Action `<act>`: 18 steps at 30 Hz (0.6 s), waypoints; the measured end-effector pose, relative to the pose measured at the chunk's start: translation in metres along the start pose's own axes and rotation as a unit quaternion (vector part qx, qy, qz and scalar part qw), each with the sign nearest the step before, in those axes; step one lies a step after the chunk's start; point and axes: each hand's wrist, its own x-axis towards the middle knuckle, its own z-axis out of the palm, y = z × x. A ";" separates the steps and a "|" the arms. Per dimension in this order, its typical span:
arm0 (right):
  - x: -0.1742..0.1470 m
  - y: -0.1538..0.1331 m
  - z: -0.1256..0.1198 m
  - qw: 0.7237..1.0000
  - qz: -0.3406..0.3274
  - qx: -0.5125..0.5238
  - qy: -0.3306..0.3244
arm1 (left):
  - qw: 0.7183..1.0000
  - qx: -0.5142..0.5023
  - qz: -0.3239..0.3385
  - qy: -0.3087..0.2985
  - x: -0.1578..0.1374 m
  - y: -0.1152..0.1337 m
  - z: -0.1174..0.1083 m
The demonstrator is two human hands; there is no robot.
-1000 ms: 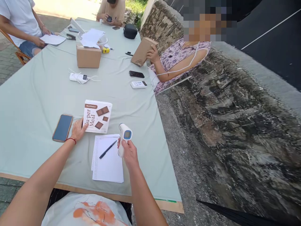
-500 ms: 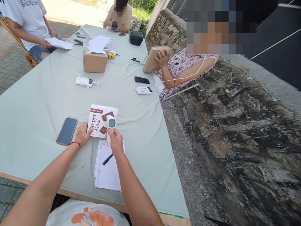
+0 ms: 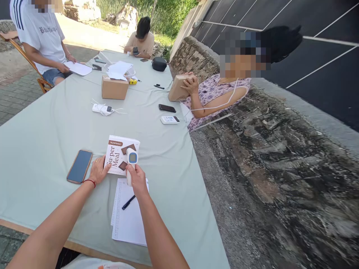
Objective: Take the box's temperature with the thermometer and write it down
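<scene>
My left hand (image 3: 98, 170) grips the left edge of a white and brown box (image 3: 114, 149) printed "Su-per Meal". In my right hand (image 3: 137, 177) is a white infrared thermometer (image 3: 130, 170), fingers wrapped round its handle. Its blue-rimmed screen faces me, and its head overlaps the box's lower right part. Left of my left hand lies a smartphone (image 3: 79, 166) with an orange-brown edge. Below my right hand are printed sheets of paper (image 3: 129, 226) with a black pen (image 3: 128, 202) on top.
A brown carton (image 3: 114, 89) stands further up the cloth-covered table (image 3: 50, 149), with a white device and its cable (image 3: 102, 109) before it. Two phones, a black one (image 3: 167, 108) and a white device (image 3: 169, 120), lie near the right edge. Three people sit around; one holds a cardboard box (image 3: 177, 88).
The view has tilted up, so everything sits lower in the picture. My hands keep the same hold on box and thermometer. The person at right has both hands on the cardboard box, now lower.
</scene>
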 end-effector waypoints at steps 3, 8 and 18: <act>-0.001 -0.001 -0.001 1.000 0.010 0.006 -0.004 | 1.000 0.001 0.000 -0.003 0.000 0.000 0.000; -0.002 -0.003 0.002 1.000 0.007 0.004 0.004 | 1.000 -0.003 0.000 -0.011 0.001 -0.001 -0.001; -0.048 -0.008 -0.011 0.991 0.105 0.084 -0.016 | 1.000 -0.020 0.007 0.012 0.002 0.000 0.000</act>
